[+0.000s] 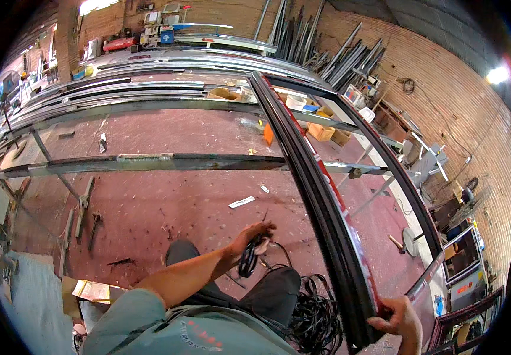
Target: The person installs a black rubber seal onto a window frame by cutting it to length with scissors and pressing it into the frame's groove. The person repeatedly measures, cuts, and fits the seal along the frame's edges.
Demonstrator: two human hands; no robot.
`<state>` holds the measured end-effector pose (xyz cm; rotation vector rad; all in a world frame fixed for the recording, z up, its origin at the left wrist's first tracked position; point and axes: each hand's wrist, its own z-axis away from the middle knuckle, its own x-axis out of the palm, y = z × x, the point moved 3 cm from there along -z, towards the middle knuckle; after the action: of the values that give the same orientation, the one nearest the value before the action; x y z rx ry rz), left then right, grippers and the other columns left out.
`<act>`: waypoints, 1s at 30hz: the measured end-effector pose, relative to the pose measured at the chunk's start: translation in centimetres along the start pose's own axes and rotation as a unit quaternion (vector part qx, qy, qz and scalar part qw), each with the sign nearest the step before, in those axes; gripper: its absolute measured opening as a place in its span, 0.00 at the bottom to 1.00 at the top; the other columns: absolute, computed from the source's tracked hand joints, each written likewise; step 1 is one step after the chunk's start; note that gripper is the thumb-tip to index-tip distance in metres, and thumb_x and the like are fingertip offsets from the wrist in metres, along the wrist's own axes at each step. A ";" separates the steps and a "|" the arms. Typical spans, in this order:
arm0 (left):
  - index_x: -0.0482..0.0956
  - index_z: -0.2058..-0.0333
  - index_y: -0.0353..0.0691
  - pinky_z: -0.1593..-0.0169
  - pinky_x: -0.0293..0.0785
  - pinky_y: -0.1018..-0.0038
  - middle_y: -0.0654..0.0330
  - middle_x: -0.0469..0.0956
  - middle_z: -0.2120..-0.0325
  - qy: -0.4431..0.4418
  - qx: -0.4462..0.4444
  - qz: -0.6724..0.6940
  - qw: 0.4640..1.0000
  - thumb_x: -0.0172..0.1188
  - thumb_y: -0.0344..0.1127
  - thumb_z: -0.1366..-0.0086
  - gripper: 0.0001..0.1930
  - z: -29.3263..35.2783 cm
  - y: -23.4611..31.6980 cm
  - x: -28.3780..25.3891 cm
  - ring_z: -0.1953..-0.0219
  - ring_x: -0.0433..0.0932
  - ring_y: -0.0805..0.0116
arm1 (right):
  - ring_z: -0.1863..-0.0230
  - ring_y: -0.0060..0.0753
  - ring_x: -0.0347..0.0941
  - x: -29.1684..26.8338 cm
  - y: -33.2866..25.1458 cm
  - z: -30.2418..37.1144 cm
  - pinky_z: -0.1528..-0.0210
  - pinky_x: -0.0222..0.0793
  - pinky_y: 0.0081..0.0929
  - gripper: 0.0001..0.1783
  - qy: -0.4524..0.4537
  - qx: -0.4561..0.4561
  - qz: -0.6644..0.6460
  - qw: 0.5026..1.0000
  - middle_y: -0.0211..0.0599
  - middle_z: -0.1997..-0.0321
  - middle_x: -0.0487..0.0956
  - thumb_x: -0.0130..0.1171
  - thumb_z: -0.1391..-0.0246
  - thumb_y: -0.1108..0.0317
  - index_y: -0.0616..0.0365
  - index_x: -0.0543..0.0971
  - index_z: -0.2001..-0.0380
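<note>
A looped bunch of thin black rubber strip (247, 260) is in my left hand (255, 239), whose fingers are curled round it above my knees. One length of the strip trails down from this hand. At the near right, my right hand (400, 319) is closed on the near end of a long black window-frame profile (320, 204); whether it also pinches any strip there is hidden. This profile is one side of a large dark rectangular frame, with red-and-white film along its inner edge. A tangled heap of black strip (314, 316) lies beside my right knee.
Metal rails (208, 161) cross the reddish floor and support the frame. A hammer (94, 231) and a white strip (242, 202) lie about. Cardboard boxes (321, 131) stand beyond the frame. Stacked metal profiles (356, 62) lean on the brick wall at back right.
</note>
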<state>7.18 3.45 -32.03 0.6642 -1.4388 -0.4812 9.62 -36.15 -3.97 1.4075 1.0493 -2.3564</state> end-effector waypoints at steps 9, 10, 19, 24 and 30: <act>0.80 0.58 0.43 0.81 0.57 0.83 0.67 0.80 0.70 -0.008 0.066 0.084 0.994 0.53 0.66 0.31 0.29 -8.9 2.8 9.5 0.85 0.64 0.82 | 0.70 0.24 0.71 -2.4 10.0 8.2 0.64 0.71 0.26 0.28 0.184 0.019 0.066 0.980 0.35 0.70 0.79 0.75 0.50 0.60 0.62 0.81 0.49; 0.80 0.59 0.43 0.82 0.56 0.83 0.67 0.79 0.72 0.001 0.066 0.095 0.993 0.53 0.67 0.32 0.29 -9.2 3.0 10.3 0.86 0.64 0.82 | 0.71 0.24 0.71 -2.1 9.3 8.6 0.65 0.70 0.25 0.27 0.214 0.007 0.102 0.972 0.35 0.71 0.79 0.75 0.51 0.61 0.64 0.81 0.50; 0.76 0.73 0.46 0.84 0.55 0.79 0.67 0.69 0.87 -0.009 0.000 0.164 0.987 0.62 0.66 0.37 0.27 -9.1 3.7 13.2 0.90 0.64 0.76 | 0.58 0.57 0.73 3.3 8.6 5.2 0.54 0.67 0.48 0.29 0.435 0.091 0.199 0.873 0.48 0.65 0.75 0.80 0.66 0.61 0.62 0.75 0.63; 0.77 0.74 0.46 0.83 0.55 0.79 0.66 0.72 0.85 0.033 -0.023 0.165 0.985 0.61 0.64 0.35 0.25 -5.5 3.6 13.5 0.89 0.63 0.76 | 0.64 0.50 0.73 3.3 8.0 5.4 0.59 0.66 0.44 0.33 0.431 0.089 0.196 0.876 0.42 0.69 0.74 0.79 0.67 0.46 0.58 0.76 0.65; 0.79 0.66 0.41 0.83 0.59 0.80 0.64 0.78 0.80 0.051 0.022 0.169 0.984 0.59 0.62 0.33 0.26 0.6 5.6 11.5 0.88 0.65 0.77 | 0.71 0.46 0.70 1.7 6.6 3.9 0.67 0.63 0.40 0.39 0.423 -0.013 0.229 0.877 0.39 0.75 0.71 0.71 0.63 0.30 0.59 0.75 0.71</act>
<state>7.12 -0.17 -19.73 0.4588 -1.4320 -0.1480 9.37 -43.21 -7.32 2.4291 0.7426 -1.3677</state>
